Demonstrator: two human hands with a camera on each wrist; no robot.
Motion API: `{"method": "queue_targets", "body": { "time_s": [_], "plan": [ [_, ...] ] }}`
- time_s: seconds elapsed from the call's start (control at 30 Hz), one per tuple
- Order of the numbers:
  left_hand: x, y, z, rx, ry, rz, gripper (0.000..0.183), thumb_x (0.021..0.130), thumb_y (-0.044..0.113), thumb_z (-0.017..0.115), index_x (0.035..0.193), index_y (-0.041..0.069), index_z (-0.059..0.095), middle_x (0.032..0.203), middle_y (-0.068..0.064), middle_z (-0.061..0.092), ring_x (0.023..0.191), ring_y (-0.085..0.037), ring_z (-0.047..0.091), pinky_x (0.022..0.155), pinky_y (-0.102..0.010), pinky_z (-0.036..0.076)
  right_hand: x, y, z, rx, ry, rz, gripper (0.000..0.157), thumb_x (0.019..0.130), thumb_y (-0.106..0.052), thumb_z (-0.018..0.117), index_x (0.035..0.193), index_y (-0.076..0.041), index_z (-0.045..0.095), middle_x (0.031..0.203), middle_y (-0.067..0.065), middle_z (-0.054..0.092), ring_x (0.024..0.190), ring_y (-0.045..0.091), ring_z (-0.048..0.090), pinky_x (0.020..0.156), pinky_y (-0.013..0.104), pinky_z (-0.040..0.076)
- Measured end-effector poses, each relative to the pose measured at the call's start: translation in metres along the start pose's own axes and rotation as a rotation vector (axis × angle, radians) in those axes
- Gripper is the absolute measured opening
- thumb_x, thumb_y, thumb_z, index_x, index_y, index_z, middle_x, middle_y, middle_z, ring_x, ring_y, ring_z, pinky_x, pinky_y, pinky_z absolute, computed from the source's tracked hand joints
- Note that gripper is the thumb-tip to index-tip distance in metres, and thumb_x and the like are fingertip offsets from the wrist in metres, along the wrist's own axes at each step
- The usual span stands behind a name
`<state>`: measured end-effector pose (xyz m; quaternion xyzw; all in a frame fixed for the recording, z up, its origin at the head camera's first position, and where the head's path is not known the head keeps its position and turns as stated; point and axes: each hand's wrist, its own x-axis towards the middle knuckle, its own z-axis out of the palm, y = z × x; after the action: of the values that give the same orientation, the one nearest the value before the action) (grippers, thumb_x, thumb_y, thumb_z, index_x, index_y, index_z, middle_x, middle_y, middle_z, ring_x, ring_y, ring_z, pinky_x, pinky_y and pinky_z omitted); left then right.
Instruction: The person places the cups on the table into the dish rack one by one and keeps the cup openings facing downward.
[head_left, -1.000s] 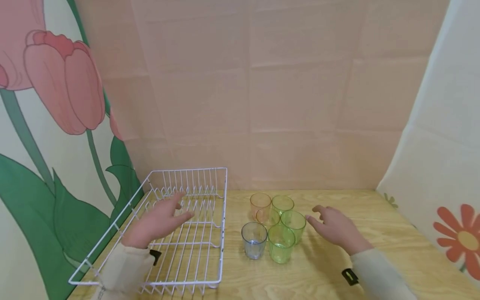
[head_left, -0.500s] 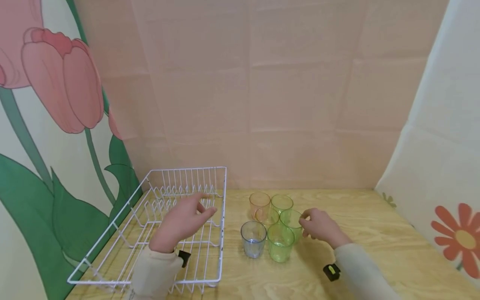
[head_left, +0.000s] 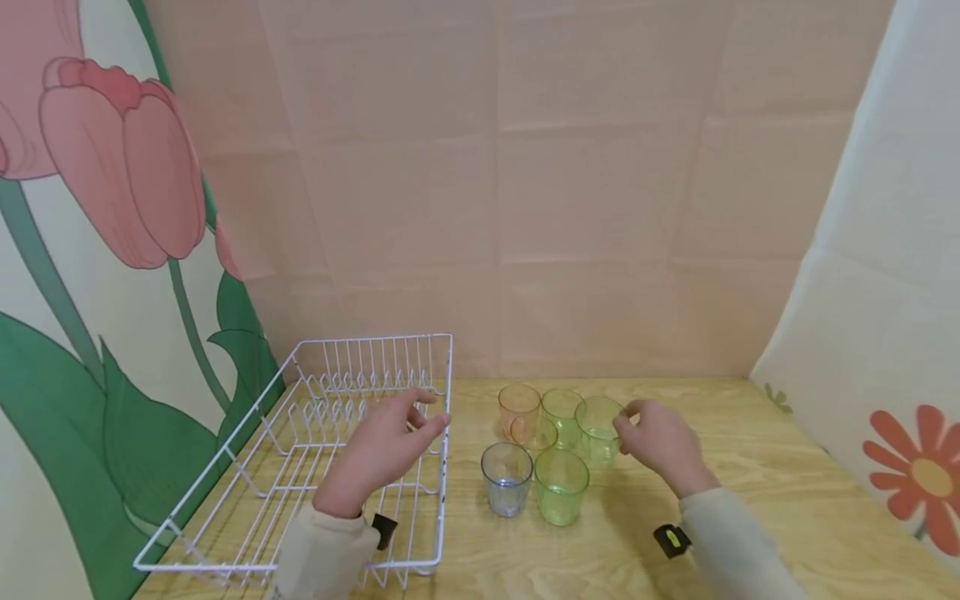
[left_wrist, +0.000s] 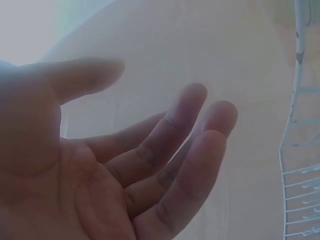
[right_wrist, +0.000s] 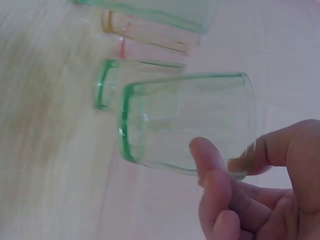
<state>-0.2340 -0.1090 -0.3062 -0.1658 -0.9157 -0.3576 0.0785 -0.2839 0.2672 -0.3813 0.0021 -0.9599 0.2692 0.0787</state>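
Observation:
My right hand (head_left: 660, 442) pinches a pale green drinking glass (head_left: 597, 427) at its rim, thumb inside or against the edge. In the right wrist view this glass (right_wrist: 170, 125) is clear of the table, its thick base toward the left. Left of it stand a second green glass (head_left: 561, 410), a pinkish-orange glass (head_left: 519, 403) and a yellowish glass (head_left: 534, 435). Nearer me are a bluish glass (head_left: 507, 483) and another green glass (head_left: 562, 493). My left hand (head_left: 390, 450) hovers over the white wire dish rack (head_left: 447, 467), fingers loosely bent with nothing in them.
The rack takes up the left side of the wooden tabletop (head_left: 495, 567). A plain pinkish cloth (head_left: 495, 208) hangs behind the table. Flower-printed cloth (head_left: 123, 167) stands at the left, and a pale printed one (head_left: 885, 333) at the right.
My right hand has come in from the right, taken the green glass by its rim and raised it away from the group. My left hand has moved right over the rack.

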Motion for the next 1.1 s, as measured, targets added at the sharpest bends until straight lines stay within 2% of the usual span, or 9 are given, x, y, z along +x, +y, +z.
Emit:
{"method": "queue_targets", "body": {
  "time_s": [0.2,0.37,0.5,0.63,0.77,0.93,1.1],
  "plan": [
    [-0.001,0.004,0.006,-0.041,0.004,0.032,0.040,0.099,0.035,0.061,0.126,0.005,0.062,0.087,0.001,0.070,0.079,-0.011,0.063,0.074,-0.037,0.052,-0.009,-0.018,-0.014,0.032,0.131,-0.021,0.049,0.094,-0.026,0.045,0.130,0.004,0.058,0.077,0.001,0.075,0.043,0.014,0.045,0.037,0.028,0.031],
    [0.000,0.006,0.013,-0.096,-0.042,0.076,0.039,0.102,0.033,0.056,0.129,0.005,0.060,0.085,0.001,0.068,0.075,-0.012,0.063,0.070,-0.034,0.052,-0.020,-0.044,-0.021,0.100,0.170,-0.049,0.045,0.095,-0.025,0.047,0.130,-0.001,0.060,0.077,0.001,0.075,0.043,0.014,0.042,0.037,0.027,0.031],
    [0.003,0.008,0.019,-0.092,-0.067,0.116,0.039,0.103,0.032,0.054,0.133,0.006,0.057,0.087,0.003,0.067,0.073,-0.013,0.062,0.069,-0.032,0.051,-0.031,-0.067,-0.021,0.177,0.144,-0.096,0.041,0.094,-0.021,0.049,0.128,-0.001,0.062,0.075,0.001,0.074,0.047,0.012,0.051,0.039,0.027,0.033],
    [0.005,0.013,0.025,-0.109,-0.102,0.161,0.042,0.104,0.034,0.052,0.138,0.007,0.054,0.088,0.003,0.067,0.072,-0.011,0.062,0.067,-0.030,0.052,-0.040,-0.083,-0.019,0.234,0.090,-0.141,0.038,0.093,-0.015,0.050,0.126,-0.002,0.063,0.074,0.000,0.073,0.057,0.013,0.063,0.043,0.029,0.041],
    [0.006,0.017,0.030,-0.134,-0.154,0.187,0.047,0.106,0.036,0.048,0.143,0.007,0.049,0.091,0.001,0.068,0.070,-0.008,0.062,0.066,-0.028,0.053,-0.048,-0.095,-0.018,0.266,0.029,-0.164,0.038,0.092,-0.011,0.052,0.127,-0.002,0.063,0.073,0.000,0.072,0.060,0.012,0.065,0.047,0.030,0.048],
    [0.006,0.020,0.035,-0.188,-0.201,0.201,0.049,0.106,0.038,0.046,0.146,0.009,0.047,0.095,-0.005,0.071,0.072,-0.010,0.065,0.068,-0.028,0.054,-0.056,-0.106,-0.017,0.304,-0.018,-0.181,0.038,0.092,-0.010,0.054,0.129,-0.003,0.062,0.073,0.000,0.072,0.060,0.012,0.066,0.044,0.029,0.046],
    [0.007,0.023,0.039,-0.219,-0.229,0.189,0.049,0.106,0.043,0.045,0.145,0.013,0.048,0.095,-0.003,0.071,0.076,-0.014,0.067,0.070,-0.028,0.055,-0.060,-0.113,-0.013,0.335,-0.035,-0.229,0.036,0.092,-0.008,0.057,0.127,-0.003,0.063,0.070,-0.001,0.072,0.057,0.014,0.065,0.043,0.028,0.046]
  ]
}}
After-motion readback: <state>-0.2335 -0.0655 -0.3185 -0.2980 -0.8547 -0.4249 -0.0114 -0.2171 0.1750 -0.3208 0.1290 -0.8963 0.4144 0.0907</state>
